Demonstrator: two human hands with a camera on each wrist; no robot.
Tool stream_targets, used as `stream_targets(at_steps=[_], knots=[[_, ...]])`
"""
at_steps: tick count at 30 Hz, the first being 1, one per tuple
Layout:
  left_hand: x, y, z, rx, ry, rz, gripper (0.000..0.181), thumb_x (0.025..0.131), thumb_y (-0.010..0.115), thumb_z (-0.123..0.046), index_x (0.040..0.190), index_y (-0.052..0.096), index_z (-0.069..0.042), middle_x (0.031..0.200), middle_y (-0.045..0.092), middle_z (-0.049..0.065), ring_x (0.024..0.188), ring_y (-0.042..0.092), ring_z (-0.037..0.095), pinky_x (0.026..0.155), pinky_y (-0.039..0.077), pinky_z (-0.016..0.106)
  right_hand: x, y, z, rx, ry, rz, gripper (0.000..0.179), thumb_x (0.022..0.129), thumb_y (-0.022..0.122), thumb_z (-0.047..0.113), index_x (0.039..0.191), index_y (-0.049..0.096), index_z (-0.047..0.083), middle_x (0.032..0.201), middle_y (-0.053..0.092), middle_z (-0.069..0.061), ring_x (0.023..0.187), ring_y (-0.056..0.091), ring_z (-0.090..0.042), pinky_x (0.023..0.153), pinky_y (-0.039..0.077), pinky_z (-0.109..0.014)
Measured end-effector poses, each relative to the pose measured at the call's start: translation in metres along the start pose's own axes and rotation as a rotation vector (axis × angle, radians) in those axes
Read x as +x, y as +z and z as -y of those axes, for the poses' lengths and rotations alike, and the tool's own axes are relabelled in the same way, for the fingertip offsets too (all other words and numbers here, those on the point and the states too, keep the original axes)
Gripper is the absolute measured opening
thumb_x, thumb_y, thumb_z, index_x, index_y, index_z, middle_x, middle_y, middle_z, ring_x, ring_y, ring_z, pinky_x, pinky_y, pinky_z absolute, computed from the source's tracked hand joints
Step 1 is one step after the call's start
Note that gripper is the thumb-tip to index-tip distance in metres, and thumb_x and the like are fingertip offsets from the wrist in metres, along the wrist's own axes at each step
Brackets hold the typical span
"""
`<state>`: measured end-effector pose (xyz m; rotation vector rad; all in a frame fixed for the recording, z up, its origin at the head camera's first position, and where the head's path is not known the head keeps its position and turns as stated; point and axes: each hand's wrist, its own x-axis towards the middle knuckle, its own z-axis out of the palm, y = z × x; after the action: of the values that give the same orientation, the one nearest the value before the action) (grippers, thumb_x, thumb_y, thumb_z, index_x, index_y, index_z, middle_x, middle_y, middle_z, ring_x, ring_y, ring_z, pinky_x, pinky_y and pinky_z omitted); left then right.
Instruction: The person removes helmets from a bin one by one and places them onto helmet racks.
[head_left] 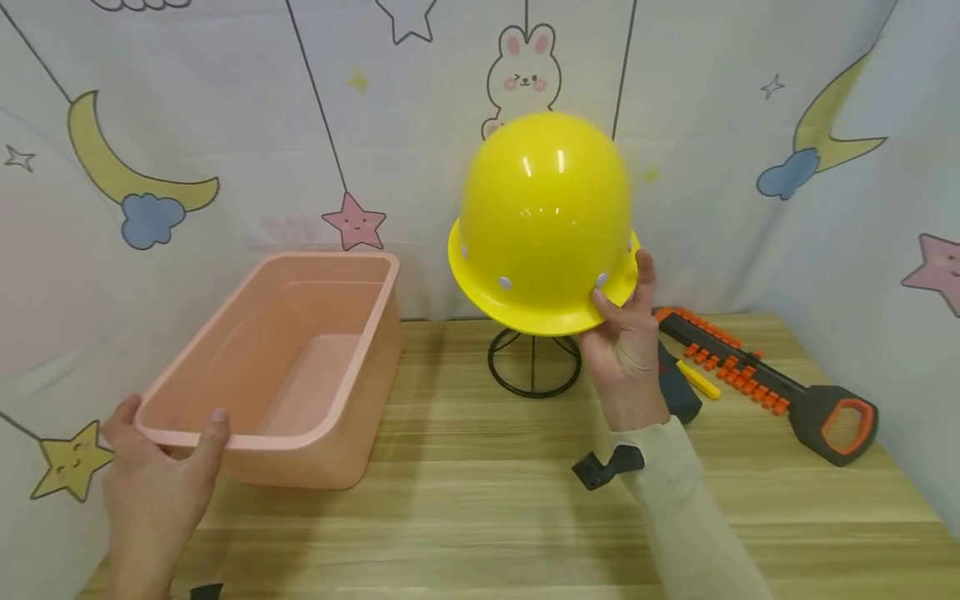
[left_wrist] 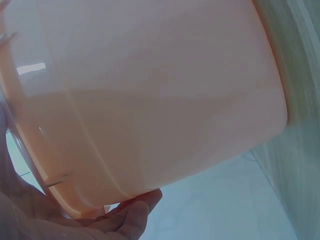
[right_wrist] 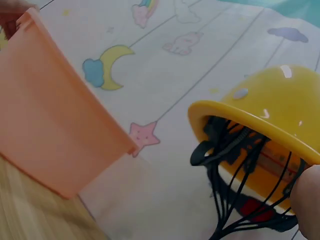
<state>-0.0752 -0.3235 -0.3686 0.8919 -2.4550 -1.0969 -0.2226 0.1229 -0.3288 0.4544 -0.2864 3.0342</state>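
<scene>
A yellow hard hat [head_left: 547, 217] sits high over a black wire stand [head_left: 534, 367], whose thin wires run up inside it in the right wrist view. With thumb over the brim, my right hand [head_left: 626, 350] grips the hat at its right front side. Black straps [right_wrist: 225, 145] show inside the shell. To the left is a pink plastic bin [head_left: 375, 400], its inside bare. My left hand [head_left: 161, 475] holds the bin's near left corner, thumb over the rim. The left wrist view shows fingers [left_wrist: 135, 215] along the bin's outer wall.
Right of the stand, a black and orange toy-like bar with a looped handle [head_left: 840, 425] lies on the wooden table [head_left: 480, 517]. Beside it are a dark case [head_left: 678, 392] and a small yellow-handled item [head_left: 699, 380]. A printed white curtain [head_left: 420, 142] surrounds the table.
</scene>
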Motion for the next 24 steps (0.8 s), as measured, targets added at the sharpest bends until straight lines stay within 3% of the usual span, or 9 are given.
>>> stream_targets(at_steps=[5, 12, 16, 20, 24], knots=[[0.001, -0.001, -0.001, 0.005, 0.003, 0.001, 0.107, 0.1, 0.064, -0.053, 0.171, -0.009, -0.022, 0.171, 0.026, 0.039, 0.151, 0.042, 0.059, 0.122, 0.037, 0.073, -0.003, -0.004, -0.005, -0.138, -0.036, 0.056, 0.063, 0.096, 0.039, -0.031, 0.128, 0.061, 0.019, 0.143, 0.057, -0.007, 0.12, 0.064, -0.025, 0.097, 0.064, -0.037], [0.001, 0.001, -0.003, 0.001, 0.011, 0.002, 0.106, 0.1, 0.064, -0.053, 0.171, -0.008, -0.022, 0.171, 0.027, 0.039, 0.149, 0.043, 0.059, 0.122, 0.037, 0.074, -0.009, -0.004, 0.0, -0.335, -0.035, 0.005, 0.06, 0.098, 0.049, -0.024, 0.131, 0.06, 0.025, 0.148, 0.056, -0.005, 0.114, 0.063, -0.021, 0.089, 0.063, -0.032], [0.0, 0.001, -0.006, 0.0, 0.015, 0.0, 0.105, 0.1, 0.063, -0.052, 0.171, -0.007, -0.021, 0.17, 0.028, 0.039, 0.149, 0.044, 0.06, 0.121, 0.038, 0.074, -0.011, -0.007, 0.004, -0.421, -0.037, 0.037, 0.06, 0.099, 0.053, -0.019, 0.137, 0.056, 0.028, 0.14, 0.06, -0.006, 0.108, 0.064, -0.019, 0.078, 0.062, -0.028], [-0.001, 0.002, -0.007, -0.001, 0.021, -0.002, 0.105, 0.1, 0.063, -0.051, 0.171, -0.007, -0.02, 0.17, 0.028, 0.04, 0.149, 0.043, 0.06, 0.121, 0.038, 0.074, -0.013, -0.012, 0.009, -0.484, -0.056, 0.099, 0.059, 0.101, 0.053, -0.015, 0.143, 0.051, 0.026, 0.146, 0.057, -0.008, 0.116, 0.064, -0.018, 0.084, 0.062, -0.025], [0.0, 0.002, -0.007, 0.003, 0.034, -0.001, 0.105, 0.1, 0.063, -0.051, 0.172, -0.006, -0.019, 0.17, 0.028, 0.04, 0.149, 0.043, 0.06, 0.121, 0.038, 0.074, -0.017, -0.016, 0.014, -0.55, -0.068, 0.138, 0.056, 0.102, 0.053, -0.011, 0.144, 0.048, 0.026, 0.154, 0.052, -0.009, 0.128, 0.06, -0.018, 0.106, 0.056, -0.025]])
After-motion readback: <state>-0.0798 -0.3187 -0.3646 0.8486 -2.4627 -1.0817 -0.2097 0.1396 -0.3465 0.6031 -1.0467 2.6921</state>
